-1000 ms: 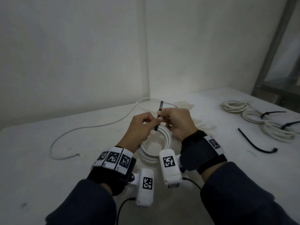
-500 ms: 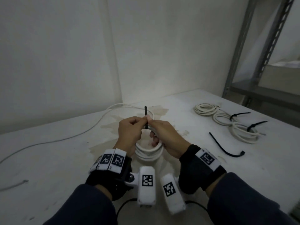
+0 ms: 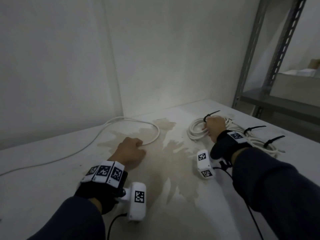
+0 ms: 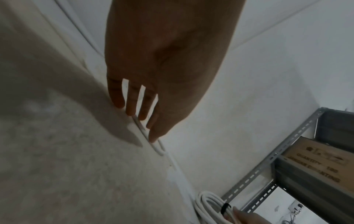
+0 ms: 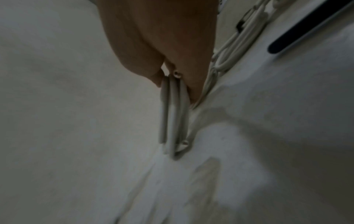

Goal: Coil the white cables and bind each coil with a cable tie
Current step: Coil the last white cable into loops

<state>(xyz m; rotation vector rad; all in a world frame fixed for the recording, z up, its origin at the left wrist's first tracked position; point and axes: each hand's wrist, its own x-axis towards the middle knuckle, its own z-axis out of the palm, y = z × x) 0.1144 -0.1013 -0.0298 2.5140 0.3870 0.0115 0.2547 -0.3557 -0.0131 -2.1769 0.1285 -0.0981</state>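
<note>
While the right hand (image 3: 215, 128) grasps the tied white cable coil (image 3: 197, 129), the left hand's (image 3: 130, 152) grip should clench the loose white cable (image 3: 103, 131) firmly before coiling.

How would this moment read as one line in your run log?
right hand: holds tied coil | left hand: touches loose cable | bound coils: three

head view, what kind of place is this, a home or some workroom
Probably a storeroom or workshop corner, not a home: a bare white table against plain walls, a slotted metal shelving rack holding a printed carton, and tied cable coils stacked beside the hands.
</note>
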